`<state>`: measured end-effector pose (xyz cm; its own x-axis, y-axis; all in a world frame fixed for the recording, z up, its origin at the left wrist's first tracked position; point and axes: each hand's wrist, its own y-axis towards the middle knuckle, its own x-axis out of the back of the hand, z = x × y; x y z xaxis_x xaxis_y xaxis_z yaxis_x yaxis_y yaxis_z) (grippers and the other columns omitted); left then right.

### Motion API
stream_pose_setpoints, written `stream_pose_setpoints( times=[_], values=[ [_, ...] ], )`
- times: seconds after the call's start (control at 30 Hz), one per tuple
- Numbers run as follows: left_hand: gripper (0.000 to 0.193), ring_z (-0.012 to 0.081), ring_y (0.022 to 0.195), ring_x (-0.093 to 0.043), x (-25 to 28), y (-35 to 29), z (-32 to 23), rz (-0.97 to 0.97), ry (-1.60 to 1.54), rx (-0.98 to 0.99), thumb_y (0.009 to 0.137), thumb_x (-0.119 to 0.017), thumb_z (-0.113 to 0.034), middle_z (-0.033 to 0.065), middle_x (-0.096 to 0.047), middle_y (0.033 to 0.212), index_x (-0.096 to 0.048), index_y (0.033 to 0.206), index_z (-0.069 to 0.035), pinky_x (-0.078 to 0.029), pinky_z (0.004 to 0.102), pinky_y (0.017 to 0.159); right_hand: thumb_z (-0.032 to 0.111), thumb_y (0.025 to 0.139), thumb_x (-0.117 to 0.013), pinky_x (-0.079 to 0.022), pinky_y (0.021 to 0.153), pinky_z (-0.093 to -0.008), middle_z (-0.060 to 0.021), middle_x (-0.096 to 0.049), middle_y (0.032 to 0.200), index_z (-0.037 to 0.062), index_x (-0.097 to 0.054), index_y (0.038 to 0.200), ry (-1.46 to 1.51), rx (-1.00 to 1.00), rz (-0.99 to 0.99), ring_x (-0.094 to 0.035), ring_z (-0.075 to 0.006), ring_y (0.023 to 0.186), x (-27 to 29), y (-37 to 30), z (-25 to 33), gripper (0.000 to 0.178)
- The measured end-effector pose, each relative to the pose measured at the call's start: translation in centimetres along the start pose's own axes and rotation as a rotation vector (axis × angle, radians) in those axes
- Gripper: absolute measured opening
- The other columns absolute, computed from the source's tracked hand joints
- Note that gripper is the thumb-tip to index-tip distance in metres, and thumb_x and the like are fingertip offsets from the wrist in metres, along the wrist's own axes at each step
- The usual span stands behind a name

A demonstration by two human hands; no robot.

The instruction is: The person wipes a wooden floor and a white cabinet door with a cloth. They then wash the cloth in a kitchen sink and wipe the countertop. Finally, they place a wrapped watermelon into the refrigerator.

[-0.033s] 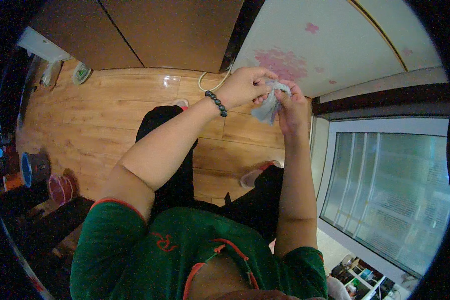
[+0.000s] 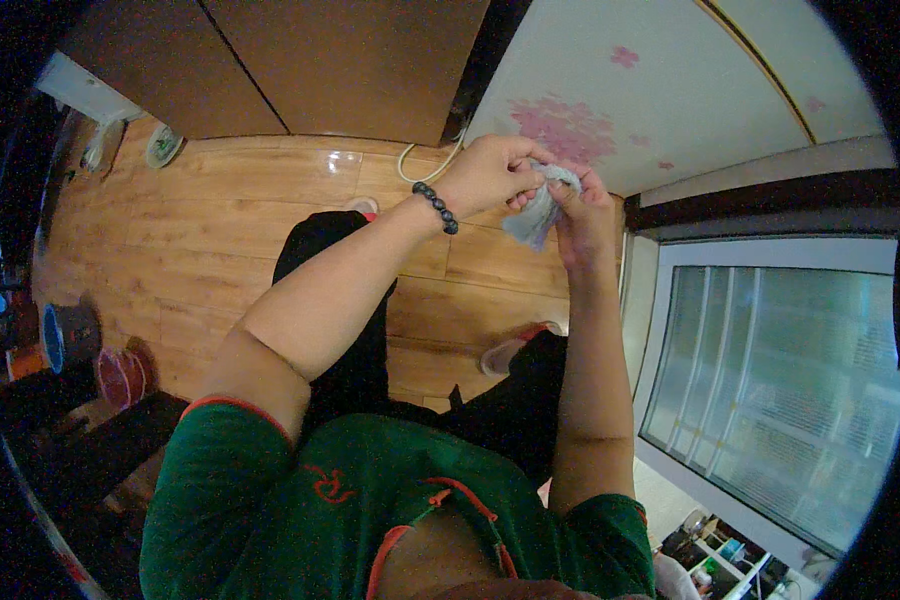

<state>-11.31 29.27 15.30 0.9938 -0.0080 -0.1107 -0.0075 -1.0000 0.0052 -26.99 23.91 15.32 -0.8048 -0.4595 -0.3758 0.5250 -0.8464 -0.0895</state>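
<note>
L hand (image 2: 485,178) + R hand (image 2: 584,215): both grips pinching pale bunched sheet (image 2: 533,222), nr wood flr (image 2: 480,315) edge by flowered panel (image 2: 590,60).

Over the wooden floor (image 2: 220,200), there is passage left of the left hand (image 2: 490,175); the flower-printed white panel (image 2: 570,65) blocks the way ahead, its distance hard to judge; white-framed glazing (image 2: 770,370) bounds the right.

Looks like a home: plank floor (image 2: 220,210), brown panels (image 2: 360,60), flower-patterned white surface (image 2: 690,90), framed window (image 2: 770,370)
</note>
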Motion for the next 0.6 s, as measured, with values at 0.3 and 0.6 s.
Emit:
stream_pose_setpoints(
  times=[0.3,0.6],
  values=[
    [0.009,0.0081,0.053,-0.055,0.2,-0.1,-0.4,-0.184,-0.001,0.009,0.081,-0.059,-0.007,0.0040,-0.060,0.064,-0.060,0.076,0.000,-0.045,0.0210,0.046,0.011,0.079,-0.059,-0.048,0.058,-0.0272,-0.0072,-0.060,0.084,0.0025,-0.052,0.096,0.057,-0.100,-0.057,-0.057,-0.0149,0.068,-0.9,-0.5,1.1,0.020],
    [0.008,0.0083,0.055,-0.055,0.9,0.0,-0.3,-0.180,-0.072,-0.003,0.081,-0.058,-0.005,0.0042,-0.060,0.066,-0.061,0.078,0.001,-0.046,0.0212,0.049,0.020,0.081,-0.057,-0.047,0.055,-0.0269,-0.0034,-0.054,0.079,0.0075,-0.050,0.088,0.124,-0.068,-0.120,-0.053,-0.0128,0.064,-0.4,-0.5,0.7,0.015]
  ],
)
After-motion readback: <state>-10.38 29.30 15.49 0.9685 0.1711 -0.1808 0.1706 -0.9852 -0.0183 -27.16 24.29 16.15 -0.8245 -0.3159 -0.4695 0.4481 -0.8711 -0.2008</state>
